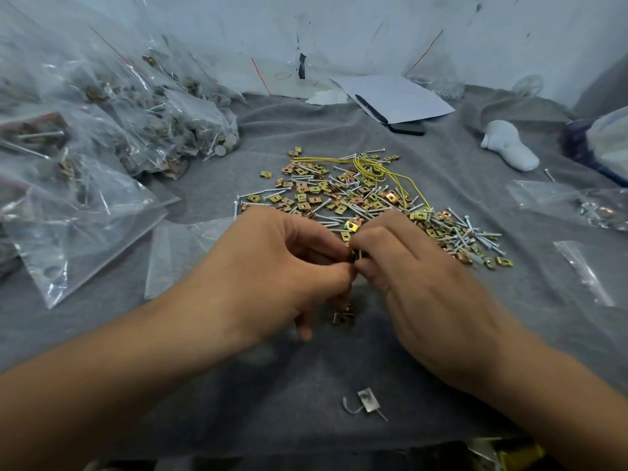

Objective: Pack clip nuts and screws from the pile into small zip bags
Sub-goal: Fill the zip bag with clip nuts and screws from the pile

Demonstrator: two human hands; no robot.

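Nearest the camera, a small metal hook plate (367, 400) is seen lying alone on the grey cloth (238, 385) that covers the counter. Just beyond it, both hands are brought together at centre. The left hand (272, 270) is curled, w/ thumb & forefinger pinched at the meeting point; the right hand (418, 277) is curled likewise, its fingers (373, 239) bent in toward the left. A small dark clip nut (355, 257) is pinched between the two sets of fingertips; which hand carries more of it can't be told. A couple more clip nuts (344, 316) are seen under the left hand, partly hidden; whether held or resting on the cloth can't be told.

Past the hands, the pile (367, 198) of brass-coloured clip nuts & silver screws is spread across the cloth, w/ a yellow wire loop (375, 168) laid over its far side. An empty zip bag (176, 253) is laid flat just left of the left hand.

At left, filled zip bags (102, 137) are heaped. At right, more clear bags (574, 205) lie well apart from the pile. Further back, a white figurine (509, 144) & a sheet of white paper (397, 96) are seen near the wall.
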